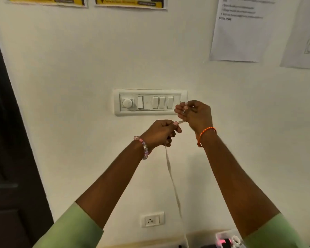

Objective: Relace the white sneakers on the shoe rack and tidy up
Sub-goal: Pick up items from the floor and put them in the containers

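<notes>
Both hands raised in front of wall, approx level w/ switch panel (pixel 150 102). Left hand (pixel 161 132) fist curled round white shoelace (pixel 171 174); lace hangs down from it toward bottom edge of view, lower end blurred. Right hand (pixel 195 113) slightly higher, just beside left, fingertips pinching lace end near the tip. Short taut span of lace runs betw. the two hands. Beaded bracelet on left wrist, orange thread on right. Wall socket (pixel 152 219) below. Sneakers not in view.
</notes>
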`<state>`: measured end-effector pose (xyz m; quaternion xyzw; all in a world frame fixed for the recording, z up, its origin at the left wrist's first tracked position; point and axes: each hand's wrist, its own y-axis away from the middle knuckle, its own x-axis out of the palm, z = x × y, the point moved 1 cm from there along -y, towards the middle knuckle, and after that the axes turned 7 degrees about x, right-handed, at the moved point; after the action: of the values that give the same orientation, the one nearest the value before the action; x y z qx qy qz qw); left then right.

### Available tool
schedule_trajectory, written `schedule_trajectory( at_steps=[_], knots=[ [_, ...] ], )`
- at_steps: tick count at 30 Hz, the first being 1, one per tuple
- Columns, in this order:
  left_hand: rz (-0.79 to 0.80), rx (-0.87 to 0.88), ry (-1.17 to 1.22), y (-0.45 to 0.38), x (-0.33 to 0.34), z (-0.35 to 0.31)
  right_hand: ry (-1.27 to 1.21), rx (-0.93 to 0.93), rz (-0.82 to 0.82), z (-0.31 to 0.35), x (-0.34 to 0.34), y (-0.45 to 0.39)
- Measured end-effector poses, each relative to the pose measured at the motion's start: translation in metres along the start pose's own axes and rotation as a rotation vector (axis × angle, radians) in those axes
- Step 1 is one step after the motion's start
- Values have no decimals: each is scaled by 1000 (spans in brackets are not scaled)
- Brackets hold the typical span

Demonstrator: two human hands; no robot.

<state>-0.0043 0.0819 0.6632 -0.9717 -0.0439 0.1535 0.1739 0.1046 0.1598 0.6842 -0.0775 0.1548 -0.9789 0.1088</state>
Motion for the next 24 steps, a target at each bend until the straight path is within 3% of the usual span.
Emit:
schedule_trajectory(
  at_steps=[3,5,7,10,15,19,24],
  knots=[
    [-44,75,-143,-9,-8,-19,408,-276,-30,-2,-6,3],
    [-71,134,-262,-18,-15,-31,569,-359,8,-4,-9,6],
    [-96,192,-332,-29,-22,-43,613,-358,42,-4,-16,5],
    [-126,234,-411,-46,-29,-59,563,-203,104,4,-26,6],
    [-143,242,-399,-65,-27,-65,218,20,299,26,-46,10],
    [-141,207,-296,-68,-17,-52,-266,153,455,40,-56,24],
    [-64,99,-123,-61,7,-35,-751,239,458,47,-53,28]
  ],
)
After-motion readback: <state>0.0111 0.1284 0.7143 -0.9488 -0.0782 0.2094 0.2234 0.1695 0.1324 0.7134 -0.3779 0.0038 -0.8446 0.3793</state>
